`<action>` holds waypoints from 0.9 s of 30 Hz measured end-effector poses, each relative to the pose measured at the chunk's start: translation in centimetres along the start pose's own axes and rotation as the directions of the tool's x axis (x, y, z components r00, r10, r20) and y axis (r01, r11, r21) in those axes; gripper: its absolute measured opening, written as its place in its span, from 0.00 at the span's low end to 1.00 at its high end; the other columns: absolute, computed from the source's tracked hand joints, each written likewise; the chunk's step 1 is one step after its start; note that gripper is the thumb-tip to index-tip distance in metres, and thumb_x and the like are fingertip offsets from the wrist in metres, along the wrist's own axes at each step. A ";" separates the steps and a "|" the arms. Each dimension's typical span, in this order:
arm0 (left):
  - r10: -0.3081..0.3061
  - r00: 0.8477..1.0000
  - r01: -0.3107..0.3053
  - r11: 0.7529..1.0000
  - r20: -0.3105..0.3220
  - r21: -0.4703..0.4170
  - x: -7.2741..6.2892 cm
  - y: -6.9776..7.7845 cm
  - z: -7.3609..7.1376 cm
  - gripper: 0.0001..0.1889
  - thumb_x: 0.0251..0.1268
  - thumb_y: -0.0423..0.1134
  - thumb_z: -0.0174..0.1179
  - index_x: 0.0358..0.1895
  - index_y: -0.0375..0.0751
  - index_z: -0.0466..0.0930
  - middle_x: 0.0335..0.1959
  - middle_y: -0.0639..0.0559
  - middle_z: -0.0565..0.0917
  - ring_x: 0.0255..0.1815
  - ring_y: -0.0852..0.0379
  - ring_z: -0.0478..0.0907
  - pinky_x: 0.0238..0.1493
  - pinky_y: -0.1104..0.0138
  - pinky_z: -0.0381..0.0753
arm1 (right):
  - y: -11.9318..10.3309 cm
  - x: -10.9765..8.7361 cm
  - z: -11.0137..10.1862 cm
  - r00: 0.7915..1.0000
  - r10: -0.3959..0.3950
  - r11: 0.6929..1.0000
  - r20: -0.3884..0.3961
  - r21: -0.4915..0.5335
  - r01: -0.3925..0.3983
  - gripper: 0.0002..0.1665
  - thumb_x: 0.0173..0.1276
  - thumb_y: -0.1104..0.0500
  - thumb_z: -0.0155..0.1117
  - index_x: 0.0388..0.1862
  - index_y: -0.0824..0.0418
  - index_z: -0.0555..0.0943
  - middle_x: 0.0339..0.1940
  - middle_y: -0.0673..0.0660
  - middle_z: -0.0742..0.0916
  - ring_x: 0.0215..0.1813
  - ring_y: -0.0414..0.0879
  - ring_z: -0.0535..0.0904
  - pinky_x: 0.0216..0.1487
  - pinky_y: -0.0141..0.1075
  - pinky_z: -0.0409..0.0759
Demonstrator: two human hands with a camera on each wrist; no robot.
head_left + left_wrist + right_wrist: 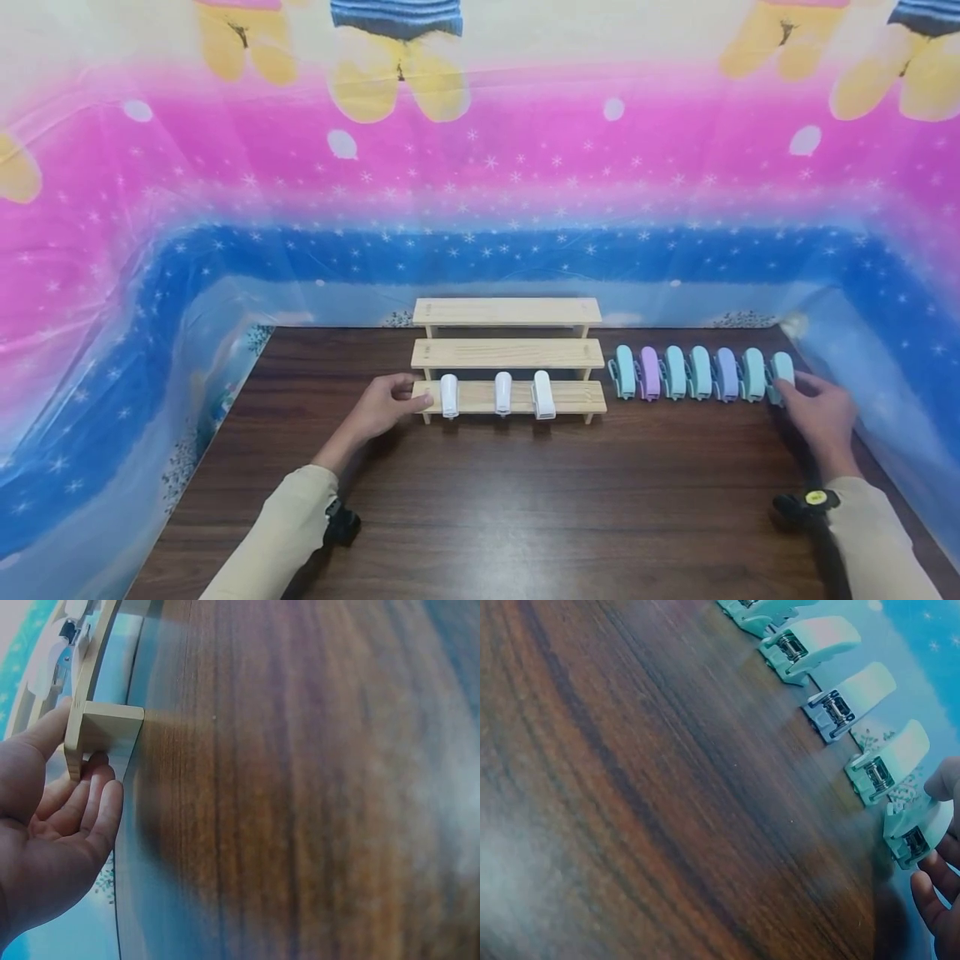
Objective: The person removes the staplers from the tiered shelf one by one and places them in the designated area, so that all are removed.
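Left hand pinches rack at lowest shelf's left end. Right hand holds rightmost green clip, right of rack. Advisable: rack steady, grip light, neighbouring clip unbumped.

Shows white on the three clips, pale grain on the wooden stand. Runs mint, purple, mint, mint, lavender, mint, left to right, along the six clips, then mint again on the end clip. Shows dark brown streaks on the table, cream on the sleeves. Goes from cream through pink to blue on the backdrop, with white snowflakes and yellow shapes.
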State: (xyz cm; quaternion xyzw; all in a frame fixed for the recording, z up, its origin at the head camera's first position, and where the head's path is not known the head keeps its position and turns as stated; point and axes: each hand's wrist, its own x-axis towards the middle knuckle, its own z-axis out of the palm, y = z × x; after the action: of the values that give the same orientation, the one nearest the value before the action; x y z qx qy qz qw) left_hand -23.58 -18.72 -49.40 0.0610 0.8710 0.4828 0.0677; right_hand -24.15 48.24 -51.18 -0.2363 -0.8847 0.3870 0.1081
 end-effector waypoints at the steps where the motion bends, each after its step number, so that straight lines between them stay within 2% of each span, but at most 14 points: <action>1: -0.003 1.000 0.003 1.000 0.000 0.002 0.0 0.0 0.0 0.31 0.69 0.45 0.68 0.66 0.24 0.74 0.57 0.32 0.83 0.57 0.40 0.82 0.58 0.51 0.83 | 0.1 0.0 0.0 1.000 0.010 1.000 0.001 0.004 -0.010 0.42 0.74 0.40 0.58 0.74 0.69 0.69 0.73 0.74 0.72 0.73 0.71 0.65 0.69 0.67 0.65; 5: 0.002 1.000 -0.002 1.000 0.013 0.006 0.1 0.1 0.0 0.33 0.70 0.46 0.68 0.66 0.23 0.72 0.58 0.31 0.82 0.58 0.39 0.81 0.58 0.51 0.82 | 0.4 0.0 0.1 0.999 0.050 0.999 0.000 0.023 -0.050 0.42 0.75 0.41 0.56 0.76 0.67 0.67 0.75 0.73 0.71 0.74 0.70 0.64 0.70 0.67 0.64; 10: 0.007 1.000 -0.007 1.000 0.011 0.002 0.1 0.4 -0.1 0.32 0.70 0.45 0.68 0.66 0.22 0.72 0.58 0.30 0.82 0.58 0.38 0.81 0.58 0.51 0.82 | 0.4 -0.1 0.2 0.999 0.047 0.999 -0.002 0.023 -0.047 0.43 0.75 0.38 0.56 0.77 0.65 0.66 0.76 0.72 0.69 0.76 0.70 0.62 0.71 0.66 0.62; 12: 0.004 1.000 -0.004 1.000 0.011 0.000 0.0 0.6 -0.2 0.32 0.70 0.44 0.68 0.66 0.22 0.72 0.58 0.30 0.82 0.58 0.38 0.81 0.59 0.51 0.82 | 0.1 -0.2 0.1 0.999 0.050 0.998 -0.015 0.024 -0.049 0.44 0.75 0.37 0.55 0.77 0.64 0.67 0.76 0.71 0.70 0.75 0.69 0.64 0.70 0.65 0.65; 16: 0.003 1.000 -0.003 1.000 0.011 0.003 0.0 0.5 -0.2 0.32 0.70 0.45 0.68 0.66 0.22 0.73 0.57 0.31 0.83 0.58 0.39 0.81 0.59 0.50 0.82 | -0.9 -0.4 -0.2 0.993 0.087 0.993 -0.085 0.085 -0.080 0.41 0.73 0.36 0.57 0.77 0.59 0.70 0.71 0.64 0.77 0.69 0.58 0.72 0.58 0.46 0.76; 19: 0.002 1.000 -0.002 1.000 0.007 0.010 0.0 0.3 -0.2 0.32 0.70 0.45 0.68 0.66 0.23 0.72 0.58 0.31 0.82 0.58 0.39 0.81 0.59 0.50 0.82 | -2.1 -0.6 -0.5 0.980 0.110 0.983 -0.166 0.166 -0.082 0.37 0.72 0.38 0.61 0.74 0.54 0.75 0.61 0.54 0.83 0.55 0.43 0.78 0.47 0.31 0.73; 22: 0.000 1.000 0.000 1.000 0.004 0.012 -0.1 0.2 -0.1 0.33 0.70 0.46 0.68 0.66 0.23 0.72 0.58 0.30 0.82 0.58 0.39 0.81 0.59 0.50 0.81 | -3.6 -1.2 -0.7 0.973 0.104 0.974 -0.206 0.220 -0.058 0.33 0.70 0.39 0.65 0.70 0.51 0.79 0.50 0.44 0.85 0.44 0.32 0.76 0.44 0.26 0.70; 25: 0.000 1.000 0.000 1.000 0.004 0.013 -0.1 0.2 -0.1 0.32 0.70 0.46 0.67 0.66 0.23 0.73 0.58 0.30 0.82 0.58 0.39 0.81 0.59 0.50 0.81 | -5.4 -2.1 -0.6 0.977 0.059 0.975 -0.207 0.221 -0.012 0.31 0.70 0.39 0.65 0.68 0.49 0.80 0.50 0.43 0.86 0.47 0.33 0.78 0.47 0.26 0.70; 27: -0.002 1.000 0.002 1.000 0.002 0.011 -0.2 0.2 -0.1 0.32 0.70 0.45 0.68 0.66 0.23 0.73 0.58 0.31 0.82 0.58 0.39 0.81 0.59 0.50 0.81 | -6.7 -2.8 -0.4 0.982 0.021 0.979 -0.187 0.205 0.018 0.31 0.71 0.38 0.64 0.69 0.49 0.80 0.57 0.46 0.86 0.57 0.39 0.77 0.52 0.28 0.70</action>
State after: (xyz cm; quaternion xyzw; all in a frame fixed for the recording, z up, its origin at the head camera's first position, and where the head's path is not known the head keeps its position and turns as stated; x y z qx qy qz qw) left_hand -23.42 -18.72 -49.17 0.0610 0.8736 0.4780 0.0685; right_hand -23.81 43.18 -46.01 -0.2601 -0.8257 0.4523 0.2145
